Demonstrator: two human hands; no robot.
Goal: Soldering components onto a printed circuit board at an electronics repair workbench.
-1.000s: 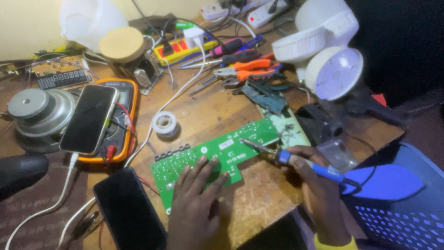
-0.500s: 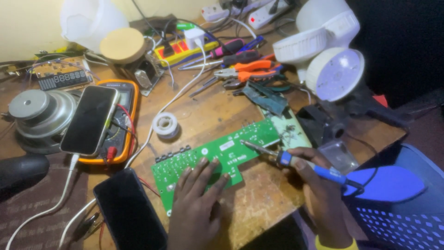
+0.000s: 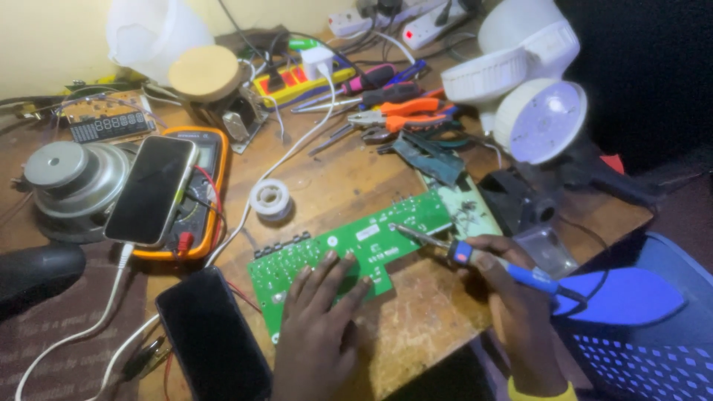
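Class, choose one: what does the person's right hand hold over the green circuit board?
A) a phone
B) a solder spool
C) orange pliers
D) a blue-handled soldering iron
D: the right hand grips a blue-handled soldering iron, its tip over the green circuit board.

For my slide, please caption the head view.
Left hand steadies a green board; right hand holds a soldering iron.
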